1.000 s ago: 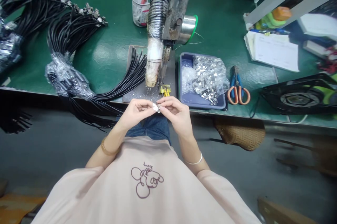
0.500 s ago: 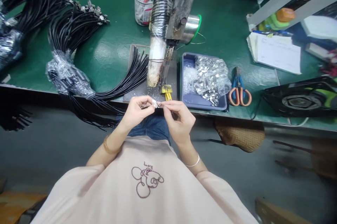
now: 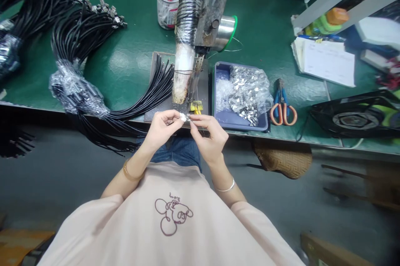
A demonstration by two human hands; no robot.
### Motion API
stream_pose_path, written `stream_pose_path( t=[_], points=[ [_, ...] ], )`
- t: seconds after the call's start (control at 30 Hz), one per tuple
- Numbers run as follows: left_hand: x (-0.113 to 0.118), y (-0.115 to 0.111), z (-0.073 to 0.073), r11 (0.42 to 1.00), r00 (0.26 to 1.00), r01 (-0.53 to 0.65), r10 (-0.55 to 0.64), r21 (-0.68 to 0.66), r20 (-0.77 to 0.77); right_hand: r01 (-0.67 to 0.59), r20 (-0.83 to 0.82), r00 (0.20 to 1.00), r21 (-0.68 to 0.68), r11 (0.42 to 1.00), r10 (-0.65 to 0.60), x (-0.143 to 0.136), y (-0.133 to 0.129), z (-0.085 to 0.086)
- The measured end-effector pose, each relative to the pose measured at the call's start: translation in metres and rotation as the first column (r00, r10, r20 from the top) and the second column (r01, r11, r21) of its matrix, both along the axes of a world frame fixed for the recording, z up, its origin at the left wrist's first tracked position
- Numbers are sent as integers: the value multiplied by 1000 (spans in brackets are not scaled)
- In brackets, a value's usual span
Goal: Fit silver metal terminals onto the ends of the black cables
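My left hand [image 3: 164, 128] is closed in a pinch on a small white plastic piece [image 3: 183, 117] at the table's front edge. Fingertip to fingertip with it, my right hand [image 3: 211, 135] pinches a small metal part [image 3: 188, 119], too small to name exactly. Just beyond my fingers is a yellow clip-like piece [image 3: 196, 107] beneath the tip of the soldering iron [image 3: 195, 78]. A bundle of black cables [image 3: 140, 101] lies to the left, its ends on a dark board [image 3: 154, 113].
On the right stand a blue tray [image 3: 218, 121] with bagged metal parts [image 3: 250, 91], and cutters [image 3: 283, 105]. A taped suction hose [image 3: 184, 60] and a solder spool [image 3: 225, 34] hang over the board. More wrapped cables [image 3: 75, 87] lie left; a small fan [image 3: 353, 120] lies right.
The pinched parts stay together between my fingertips, and my right fingers have shifted slightly. The whole view has slid a little to the left.
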State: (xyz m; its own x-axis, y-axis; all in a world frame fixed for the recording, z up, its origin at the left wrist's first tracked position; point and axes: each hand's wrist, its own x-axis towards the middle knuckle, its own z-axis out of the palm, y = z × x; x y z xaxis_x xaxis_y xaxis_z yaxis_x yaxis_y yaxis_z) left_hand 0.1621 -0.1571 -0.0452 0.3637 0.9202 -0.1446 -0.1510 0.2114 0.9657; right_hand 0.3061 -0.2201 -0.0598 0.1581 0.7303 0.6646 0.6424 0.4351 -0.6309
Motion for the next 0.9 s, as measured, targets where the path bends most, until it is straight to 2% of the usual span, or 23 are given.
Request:
stream_pose_path(
  t=[0.23,0.37,0.5,0.9],
  points=[
    [5,4,-2,1000,1000,-28,28,5,-1,-9,72,997,33,999,7,4,5,-6],
    [7,7,1,998,999,-48,48,33,-11,46,128,990,69,997,-55,2,8,-5],
    [9,9,4,996,995,-79,81,40,-57,63,123,990,98,993,-75,0,12,-3],
    [11,8,5,991,989,-107,115,84,-92,63,121,990,69,996,-71,1,14,0]
  ],
)
